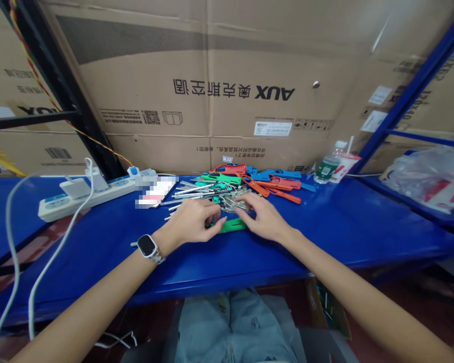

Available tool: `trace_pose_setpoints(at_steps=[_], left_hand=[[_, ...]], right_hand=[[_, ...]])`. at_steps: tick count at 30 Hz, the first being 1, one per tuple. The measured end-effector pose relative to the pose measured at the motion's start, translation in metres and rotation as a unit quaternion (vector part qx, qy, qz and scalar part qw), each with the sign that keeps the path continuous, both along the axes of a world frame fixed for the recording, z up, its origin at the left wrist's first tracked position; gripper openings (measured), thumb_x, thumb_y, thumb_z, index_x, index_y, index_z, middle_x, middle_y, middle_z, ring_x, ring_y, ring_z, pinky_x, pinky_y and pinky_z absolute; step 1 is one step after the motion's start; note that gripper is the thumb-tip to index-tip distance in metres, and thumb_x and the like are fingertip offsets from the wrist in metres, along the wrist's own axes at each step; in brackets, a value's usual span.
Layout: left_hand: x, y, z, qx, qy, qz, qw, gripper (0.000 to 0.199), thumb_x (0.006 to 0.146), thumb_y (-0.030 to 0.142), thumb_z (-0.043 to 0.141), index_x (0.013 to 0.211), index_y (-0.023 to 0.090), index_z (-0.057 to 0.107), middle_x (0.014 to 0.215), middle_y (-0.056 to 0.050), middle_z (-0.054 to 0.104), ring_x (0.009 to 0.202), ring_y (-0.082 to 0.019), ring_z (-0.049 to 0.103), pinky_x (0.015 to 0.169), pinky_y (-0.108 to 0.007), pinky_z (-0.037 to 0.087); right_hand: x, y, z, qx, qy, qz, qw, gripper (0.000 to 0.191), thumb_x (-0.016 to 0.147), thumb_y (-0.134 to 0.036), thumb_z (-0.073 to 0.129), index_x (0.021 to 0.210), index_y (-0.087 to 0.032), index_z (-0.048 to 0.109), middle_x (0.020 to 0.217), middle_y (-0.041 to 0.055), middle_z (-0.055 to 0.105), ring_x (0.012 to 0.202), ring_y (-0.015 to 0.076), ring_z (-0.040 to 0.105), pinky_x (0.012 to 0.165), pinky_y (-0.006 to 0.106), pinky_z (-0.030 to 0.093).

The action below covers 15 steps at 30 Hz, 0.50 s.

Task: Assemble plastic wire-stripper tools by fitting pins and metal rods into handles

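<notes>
Centrally, one green plastic piece [233, 225], slim and glossy, is between two hands, midway along the table [325, 227], inside its front edge. Left hand [196, 221]: curled, pinching the piece's left end. Right hand [267, 217]: thumb and fingers spread, beside small metal parts [232, 202]. Toward the back edge: one phone [164, 194], one bottle [326, 169], one cup [347, 167]; overlapping rods [192, 192], uncountable.
</notes>
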<state>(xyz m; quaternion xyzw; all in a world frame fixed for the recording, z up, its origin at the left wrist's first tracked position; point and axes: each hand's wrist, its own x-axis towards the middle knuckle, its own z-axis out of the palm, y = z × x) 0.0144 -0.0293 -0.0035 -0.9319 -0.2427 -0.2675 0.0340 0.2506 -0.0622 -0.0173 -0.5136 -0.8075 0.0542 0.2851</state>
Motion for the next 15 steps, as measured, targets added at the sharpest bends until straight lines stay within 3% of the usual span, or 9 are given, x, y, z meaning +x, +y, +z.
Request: trace_pose_setpoints(at_steps=[3,5,8,10,13,15], left_hand=[[0.013,0.003,0.0,-0.028,0.058,-0.013,0.998,0.033,0.095,0.049,0.056,0.082,0.019,0.062,0.072,-0.001,0.065,0.064,-0.016,0.059,0.058,-0.029,0.038],[0.024,0.006,0.001,-0.024,0.097,-0.019,0.995,0.038,0.094,0.055,0.058,0.086,0.018,0.063,0.081,-0.004,0.067,0.071,-0.018,0.061,0.06,-0.029,0.039],[0.035,0.014,-0.001,-0.007,0.146,-0.03,0.989,0.038,0.095,0.055,0.058,0.086,0.018,0.063,0.084,-0.005,0.066,0.072,-0.019,0.06,0.059,-0.029,0.037],[0.036,0.017,-0.003,-0.002,0.154,-0.035,0.987,0.036,0.095,0.052,0.058,0.085,0.018,0.063,0.084,-0.005,0.066,0.072,-0.018,0.06,0.059,-0.029,0.035],[0.029,0.019,-0.007,-0.006,0.133,-0.035,0.99,0.036,0.095,0.052,0.059,0.084,0.018,0.063,0.082,-0.004,0.065,0.071,-0.018,0.059,0.059,-0.029,0.036],[0.021,0.019,-0.008,-0.017,0.106,-0.036,0.994,0.039,0.095,0.055,0.059,0.084,0.018,0.064,0.08,-0.003,0.064,0.07,-0.018,0.059,0.06,-0.029,0.036]], right_hand=[[0.019,-0.006,0.001,-0.074,-0.047,-0.184,0.979,0.038,0.098,-0.038,0.054,0.13,-0.018,0.054,0.084,0.0067,0.069,0.076,0.0251,0.067,0.067,0.034,0.045],[0.025,-0.007,0.0,-0.103,-0.099,-0.243,0.959,0.044,0.096,-0.041,0.054,0.134,-0.018,0.051,0.09,0.0107,0.072,0.081,0.0301,0.069,0.068,0.035,0.044],[0.026,-0.005,-0.003,-0.115,-0.13,-0.258,0.95,0.049,0.094,-0.04,0.055,0.138,-0.019,0.048,0.099,0.0152,0.073,0.088,0.0332,0.071,0.07,0.036,0.044],[0.027,-0.003,-0.004,-0.11,-0.111,-0.257,0.954,0.049,0.092,-0.034,0.055,0.139,-0.02,0.047,0.096,0.0132,0.073,0.086,0.0312,0.07,0.068,0.034,0.043],[0.029,-0.001,-0.005,-0.08,-0.019,-0.243,0.967,0.05,0.088,-0.028,0.056,0.136,-0.021,0.05,0.076,0.0038,0.069,0.072,0.0254,0.066,0.062,0.031,0.039],[0.027,0.003,-0.005,-0.052,0.091,-0.196,0.975,0.047,0.086,-0.028,0.057,0.133,-0.022,0.051,0.062,-0.0038,0.06,0.061,0.0204,0.06,0.059,0.029,0.037]])
